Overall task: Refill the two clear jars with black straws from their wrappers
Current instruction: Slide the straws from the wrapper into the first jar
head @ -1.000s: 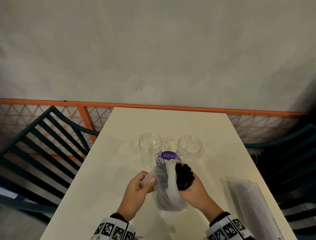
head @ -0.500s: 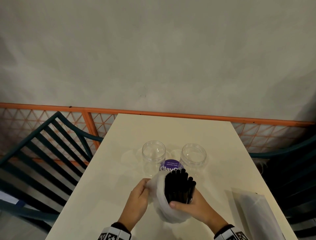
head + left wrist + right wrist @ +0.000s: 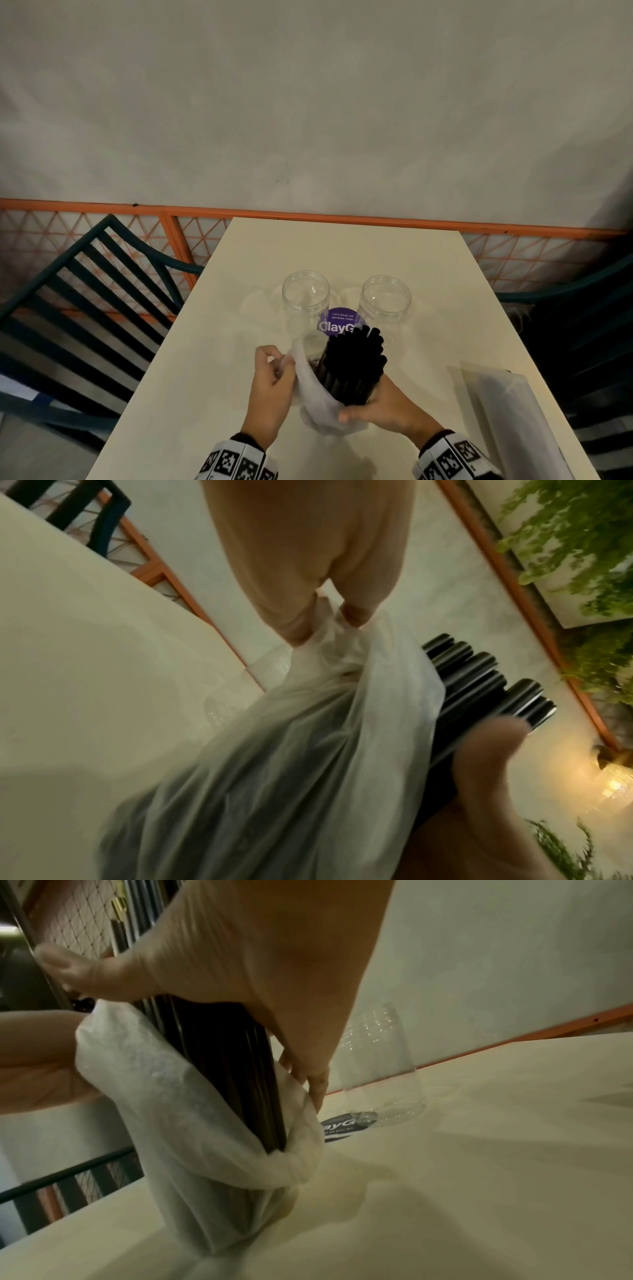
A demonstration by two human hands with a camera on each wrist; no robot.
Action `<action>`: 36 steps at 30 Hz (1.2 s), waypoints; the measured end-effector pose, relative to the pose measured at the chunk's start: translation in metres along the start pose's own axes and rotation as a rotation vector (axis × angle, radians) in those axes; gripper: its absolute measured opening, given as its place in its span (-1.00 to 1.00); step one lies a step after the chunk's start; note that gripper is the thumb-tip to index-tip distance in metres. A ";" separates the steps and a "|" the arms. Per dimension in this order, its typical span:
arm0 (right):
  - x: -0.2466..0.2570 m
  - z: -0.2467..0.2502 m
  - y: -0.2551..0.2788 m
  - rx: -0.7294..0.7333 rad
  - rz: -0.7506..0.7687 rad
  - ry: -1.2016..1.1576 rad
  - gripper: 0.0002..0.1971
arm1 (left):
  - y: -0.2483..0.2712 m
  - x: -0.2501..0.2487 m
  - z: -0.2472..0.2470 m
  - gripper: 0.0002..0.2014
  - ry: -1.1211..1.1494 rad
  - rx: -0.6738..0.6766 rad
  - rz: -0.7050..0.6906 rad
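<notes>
Black straws [image 3: 352,366]: light, stiff, slippery bundle, upright on table [image 3: 212,363], half out of thin wrapper [image 3: 313,394]. Right hand [image 3: 383,407] wrapped around bundle; left hand [image 3: 272,383] pinching wrapper edge. Best gripped mid-bundle. 2 clear jars [image 3: 305,296] empty behind.

Two open jars [image 3: 305,294] [image 3: 386,298] stand just beyond straw bundle [image 3: 352,363]; narrow gap between them. Second wrapper [image 3: 507,421] blocks desk [image 3: 164,394] right; left side bare.
</notes>
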State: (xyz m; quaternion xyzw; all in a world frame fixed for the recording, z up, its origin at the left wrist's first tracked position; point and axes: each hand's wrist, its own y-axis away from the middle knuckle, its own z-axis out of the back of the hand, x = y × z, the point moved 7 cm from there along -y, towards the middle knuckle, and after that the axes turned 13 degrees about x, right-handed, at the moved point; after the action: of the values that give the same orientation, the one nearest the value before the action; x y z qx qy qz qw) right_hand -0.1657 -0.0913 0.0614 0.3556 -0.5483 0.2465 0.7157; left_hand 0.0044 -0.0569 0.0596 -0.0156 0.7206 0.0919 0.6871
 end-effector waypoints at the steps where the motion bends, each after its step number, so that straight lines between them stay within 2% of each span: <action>1: -0.004 -0.002 -0.001 0.023 -0.013 0.017 0.00 | 0.001 0.001 0.000 -0.85 0.047 0.007 0.008; 4: -0.017 -0.011 -0.005 0.107 -0.057 0.083 0.09 | 0.001 -0.004 -0.002 -0.65 0.069 0.077 -0.041; 8: -0.028 -0.018 -0.009 0.195 -0.123 0.144 -0.07 | 0.001 -0.008 -0.003 -0.63 0.086 0.132 -0.052; 11: -0.029 -0.016 -0.014 0.219 -0.141 0.228 -0.11 | 0.000 -0.004 0.004 -0.70 0.156 0.217 -0.033; 14: -0.023 -0.009 -0.016 0.209 -0.085 0.309 -0.08 | 0.004 -0.010 0.006 -0.43 0.124 0.397 -0.042; 16: -0.024 -0.001 -0.014 0.188 -0.089 0.335 -0.03 | 0.006 -0.015 0.009 -0.31 -0.005 0.441 -0.036; 19: -0.024 0.013 -0.008 0.137 -0.105 0.354 -0.21 | 0.001 -0.017 0.026 -0.30 -0.162 0.287 -0.042; 21: -0.023 0.021 -0.003 0.101 -0.119 0.309 -0.27 | -0.001 -0.019 0.034 -0.44 -0.159 0.152 -0.074; 25: -0.030 0.024 0.007 0.141 -0.148 0.214 -0.06 | -0.001 -0.016 0.040 -0.55 -0.146 -0.056 -0.110; 26: -0.032 0.022 0.008 0.153 -0.155 0.205 -0.10 | 0.000 -0.013 0.039 -0.56 -0.149 -0.077 -0.107; 29: -0.025 0.017 0.011 0.138 -0.121 0.230 -0.48 | 0.000 -0.007 0.037 -0.56 -0.154 -0.101 -0.103; 32: -0.023 0.015 0.015 0.075 -0.144 0.242 -0.60 | 0.004 -0.016 0.029 -0.61 -0.188 -0.102 -0.125; 34: -0.024 0.018 0.015 -0.057 -0.150 0.245 -0.72 | 0.008 -0.024 0.022 -0.65 -0.234 -0.107 -0.145; 36: -0.024 0.025 0.013 -0.253 -0.140 0.262 -0.87 | 0.012 -0.032 0.015 -0.69 -0.325 -0.134 -0.192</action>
State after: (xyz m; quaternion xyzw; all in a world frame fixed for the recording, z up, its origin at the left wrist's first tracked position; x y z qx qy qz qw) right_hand -0.1977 -0.1017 0.0449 0.2648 -0.4511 0.1695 0.8352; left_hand 0.0192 -0.0457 0.0927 -0.1147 0.5876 0.0749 0.7974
